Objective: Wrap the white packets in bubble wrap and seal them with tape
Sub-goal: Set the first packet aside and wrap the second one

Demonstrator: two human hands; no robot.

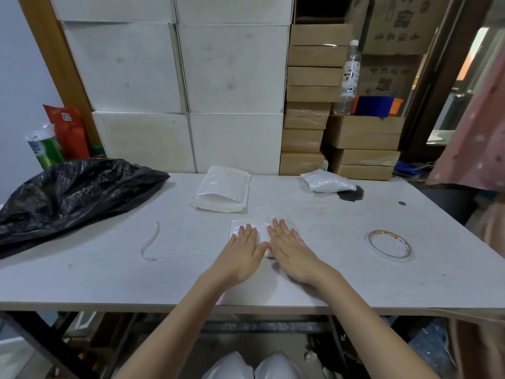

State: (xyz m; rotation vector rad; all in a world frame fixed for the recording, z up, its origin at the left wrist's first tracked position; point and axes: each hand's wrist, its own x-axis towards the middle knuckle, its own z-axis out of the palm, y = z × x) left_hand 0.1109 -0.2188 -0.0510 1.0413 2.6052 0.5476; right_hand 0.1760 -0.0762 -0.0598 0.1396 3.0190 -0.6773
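Observation:
A white packet under bubble wrap (237, 227) lies flat in the middle of the white table (109, 277). My left hand (241, 253) and my right hand (291, 248) press down on it side by side, fingers straight. A roll of clear tape (388, 246) lies flat to the right of my hands. A stack of bubble wrap sheets (221, 188) sits further back. A wrapped white packet (326, 181) rests at the back right. A loose thin white strip (151, 242) lies to the left.
A black plastic bag (71, 190) fills the table's left side. White boxes (235, 77) and brown cartons (308, 127) are stacked behind the table, with a clear bottle (349, 77) on them. A person in pink (475, 149) stands at the right edge.

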